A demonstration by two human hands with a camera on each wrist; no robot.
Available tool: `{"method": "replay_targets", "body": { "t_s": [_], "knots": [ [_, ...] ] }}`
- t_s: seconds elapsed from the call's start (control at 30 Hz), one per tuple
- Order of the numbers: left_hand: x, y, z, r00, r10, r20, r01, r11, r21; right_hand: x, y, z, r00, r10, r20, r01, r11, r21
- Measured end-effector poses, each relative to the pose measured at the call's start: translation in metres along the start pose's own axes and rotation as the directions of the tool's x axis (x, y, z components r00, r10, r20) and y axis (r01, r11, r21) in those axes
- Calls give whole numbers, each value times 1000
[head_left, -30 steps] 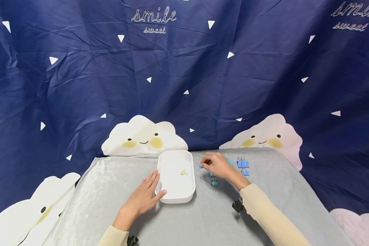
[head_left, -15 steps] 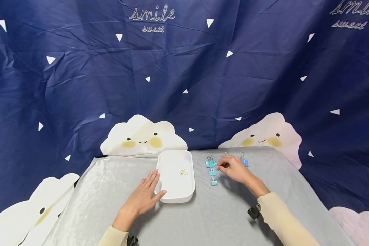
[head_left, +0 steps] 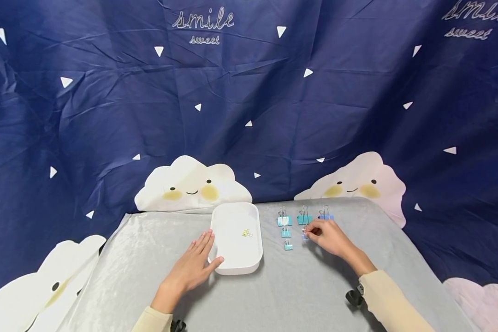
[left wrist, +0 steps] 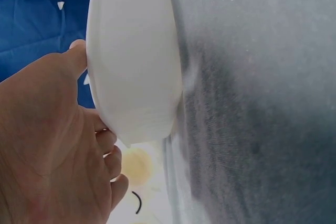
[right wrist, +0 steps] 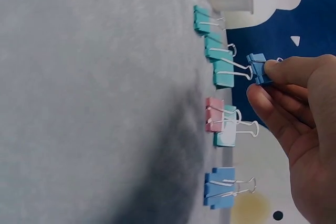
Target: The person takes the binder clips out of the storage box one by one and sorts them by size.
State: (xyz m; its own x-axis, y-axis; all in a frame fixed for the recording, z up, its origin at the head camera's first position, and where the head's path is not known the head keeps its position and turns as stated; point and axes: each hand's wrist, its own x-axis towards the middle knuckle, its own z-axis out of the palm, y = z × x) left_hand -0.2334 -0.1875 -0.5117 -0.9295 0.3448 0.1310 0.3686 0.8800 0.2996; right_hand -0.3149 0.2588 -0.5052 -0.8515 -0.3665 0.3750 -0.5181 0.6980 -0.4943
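My right hand (head_left: pixel 329 237) pinches a small blue binder clip (right wrist: pixel 258 68) between thumb and fingers, raised over the grey cloth. Several teal binder clips (head_left: pixel 284 221) lie to its left, in a column of large to small. A larger teal clip (head_left: pixel 304 219) and a blue clip (head_left: pixel 326 216) lie behind the hand. The right wrist view also shows a pink binder clip (right wrist: pixel 214 114), which the head view does not clearly show. My left hand (head_left: pixel 188 267) rests with extended fingers on the left rim of a white tray (head_left: pixel 236 263). Inside the tray are yellow clips (head_left: pixel 246 233).
Grey cloth (head_left: pixel 269 299) covers the table. A dark blue curtain (head_left: pixel 249 92) with white clouds hangs right behind the table's far edge. The tray stands left of the clips.
My right hand has moved right and slightly nearer, carrying the blue binder clip from beside the tray past the teal column, which is uncovered now. My left hand stays on the tray.
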Motion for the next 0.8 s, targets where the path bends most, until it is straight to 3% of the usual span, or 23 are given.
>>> {"method": "replay_targets", "body": {
  "t_s": [0.47, 0.8],
  "knots": [
    [0, 0, 0, 1000, -7, 8, 7, 1000, 0, -17, 23, 9, 1000, -4, 7, 4, 1000, -21],
    [-1, 1, -3, 1000, -8, 22, 9, 1000, -22, -24, 33, 16, 999, 37, 10, -36, 996, -77]
  ]
}}
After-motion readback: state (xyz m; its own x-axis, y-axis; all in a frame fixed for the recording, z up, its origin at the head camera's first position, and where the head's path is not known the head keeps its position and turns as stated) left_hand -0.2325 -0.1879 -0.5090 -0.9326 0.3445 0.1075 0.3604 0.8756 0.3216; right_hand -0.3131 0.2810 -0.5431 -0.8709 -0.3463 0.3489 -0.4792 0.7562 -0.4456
